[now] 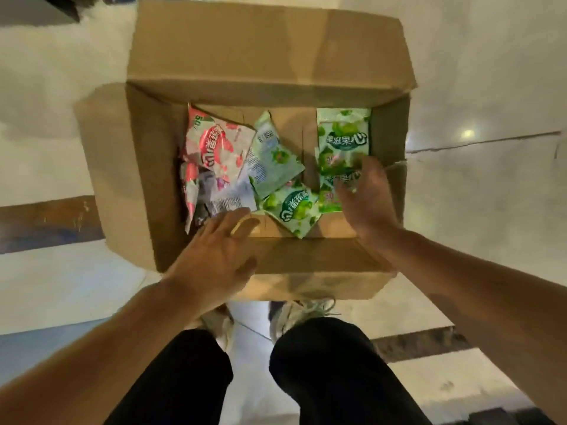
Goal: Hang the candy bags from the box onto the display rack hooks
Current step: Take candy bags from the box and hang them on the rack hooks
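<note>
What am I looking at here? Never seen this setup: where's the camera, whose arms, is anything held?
No machine here: a person works with bare hands. The single picture comes from a wide-angle camera worn on the head, looking forward and down, so you see the person's own forearms, dark trousers and shoes at the bottom.

On the tiled floor stands an open cardboard box. Inside lie loose candy bags: red ones on the left, green ones in the middle and right.

The left hand reaches over the near rim toward the red bags, fingers straight, holding nothing. The right hand is over the green bags with fingers spread; it is blurred, and no grip shows. The display rack is out of view.
</note>
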A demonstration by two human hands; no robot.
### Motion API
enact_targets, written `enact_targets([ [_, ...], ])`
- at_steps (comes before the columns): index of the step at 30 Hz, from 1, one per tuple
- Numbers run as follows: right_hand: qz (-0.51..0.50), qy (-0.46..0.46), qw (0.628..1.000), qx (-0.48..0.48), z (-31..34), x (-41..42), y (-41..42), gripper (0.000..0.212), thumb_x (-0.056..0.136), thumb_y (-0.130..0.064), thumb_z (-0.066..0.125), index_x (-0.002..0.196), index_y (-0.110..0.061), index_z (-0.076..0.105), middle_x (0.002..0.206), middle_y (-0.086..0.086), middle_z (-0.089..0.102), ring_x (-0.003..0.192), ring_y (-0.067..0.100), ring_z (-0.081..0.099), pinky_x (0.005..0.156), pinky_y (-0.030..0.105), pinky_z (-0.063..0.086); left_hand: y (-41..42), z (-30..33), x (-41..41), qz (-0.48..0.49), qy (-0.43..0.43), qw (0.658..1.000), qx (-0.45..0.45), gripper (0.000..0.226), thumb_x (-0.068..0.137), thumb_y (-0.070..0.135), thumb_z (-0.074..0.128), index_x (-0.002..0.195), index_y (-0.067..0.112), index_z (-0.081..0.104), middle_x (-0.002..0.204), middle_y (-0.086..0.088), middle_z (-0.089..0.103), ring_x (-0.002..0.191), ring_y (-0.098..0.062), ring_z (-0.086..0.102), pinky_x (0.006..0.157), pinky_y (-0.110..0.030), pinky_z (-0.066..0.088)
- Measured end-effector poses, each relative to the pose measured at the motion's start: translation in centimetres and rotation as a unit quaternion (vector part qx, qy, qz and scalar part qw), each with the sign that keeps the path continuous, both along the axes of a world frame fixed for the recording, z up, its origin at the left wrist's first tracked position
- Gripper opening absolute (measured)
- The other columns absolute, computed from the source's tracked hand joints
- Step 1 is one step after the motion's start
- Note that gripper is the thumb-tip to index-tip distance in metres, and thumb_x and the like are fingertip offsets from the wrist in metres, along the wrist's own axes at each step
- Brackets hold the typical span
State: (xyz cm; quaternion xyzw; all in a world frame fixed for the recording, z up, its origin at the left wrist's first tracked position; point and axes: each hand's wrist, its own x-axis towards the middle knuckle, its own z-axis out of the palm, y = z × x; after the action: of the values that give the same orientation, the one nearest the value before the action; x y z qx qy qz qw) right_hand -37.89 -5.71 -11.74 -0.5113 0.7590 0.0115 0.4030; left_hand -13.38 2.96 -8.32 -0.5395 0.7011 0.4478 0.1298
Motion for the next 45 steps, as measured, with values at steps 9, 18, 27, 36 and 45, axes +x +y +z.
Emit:
enact_targets([
  [9, -0.083, 0.075, 0.993, -0.027, -8.4, 0.9, -3.6, 0.094, 0.085, -0.020, 0.078, 0.156, -0.005, 0.019, 0.155, 0.013, 0.038, 0.144, 0.030, 0.031, 0.121, 0.040, 0.028, -2.5, -5.3, -0.5, 0.016, 0.013, 1.000, -0.018, 0.072, 0.085, 0.051, 0.030, 0.145, 0.014, 0.047, 0.150, -0.010, 0.045, 0.140, -0.031, 0.037, 0.114, -0.046, 0.036],
  [18, -0.098, 0.097, 0.990, 0.022, -8.9, 0.6, -1.2, 0.057, 0.067, -0.040, 0.089, 0.111, -0.013, 0.065, 0.111, 0.006, 0.067, 0.106, 0.026, 0.063, 0.090, 0.037, 0.054, -2.1, -3.4, -0.1, 0.075, 0.060, 0.995, 0.026, 0.074, 0.083, 0.057, 0.029, 0.147, 0.023, 0.041, 0.151, 0.004, 0.039, 0.141, -0.018, 0.032, 0.114, -0.038, 0.036],
  [27, -0.185, -0.202, 0.960, 0.059, 1.6, 1.9, 2.5, 0.047, 0.069, -0.016, 0.092, 0.103, -0.014, 0.059, 0.089, -0.013, 0.070, 0.079, 0.002, 0.068, 0.063, 0.012, 0.054, -2.8, 0.3, -1.5, 0.390, 0.173, 0.886, 0.182, 0.058, 0.082, 0.041, 0.078, 0.134, 0.031, 0.053, 0.135, 0.011, 0.058, 0.124, -0.010, 0.055, 0.107, -0.035, 0.045],
  [36, -0.143, -0.308, 0.921, 0.188, 4.9, 2.4, 3.1, 0.039, 0.079, -0.009, 0.082, 0.115, -0.015, 0.067, 0.103, -0.007, 0.072, 0.092, -0.001, 0.070, 0.078, 0.013, 0.050, -3.0, 2.6, -2.0, 0.554, 0.138, 0.803, 0.170, 0.028, 0.083, 0.014, 0.079, 0.109, 0.020, 0.070, 0.096, 0.006, 0.078, 0.092, -0.012, 0.074, 0.086, -0.037, 0.060],
  [45, -0.185, 0.009, 0.979, 0.082, -6.9, -0.8, 2.1, 0.085, 0.079, -0.028, 0.081, 0.149, -0.017, 0.035, 0.145, 0.006, 0.048, 0.135, 0.026, 0.045, 0.109, 0.033, 0.040, -2.8, -1.7, 0.7, 0.571, 0.149, 0.794, 0.147, 0.033, 0.084, 0.019, 0.077, 0.116, 0.023, 0.069, 0.104, 0.009, 0.077, 0.098, -0.011, 0.073, 0.093, -0.041, 0.057],
])
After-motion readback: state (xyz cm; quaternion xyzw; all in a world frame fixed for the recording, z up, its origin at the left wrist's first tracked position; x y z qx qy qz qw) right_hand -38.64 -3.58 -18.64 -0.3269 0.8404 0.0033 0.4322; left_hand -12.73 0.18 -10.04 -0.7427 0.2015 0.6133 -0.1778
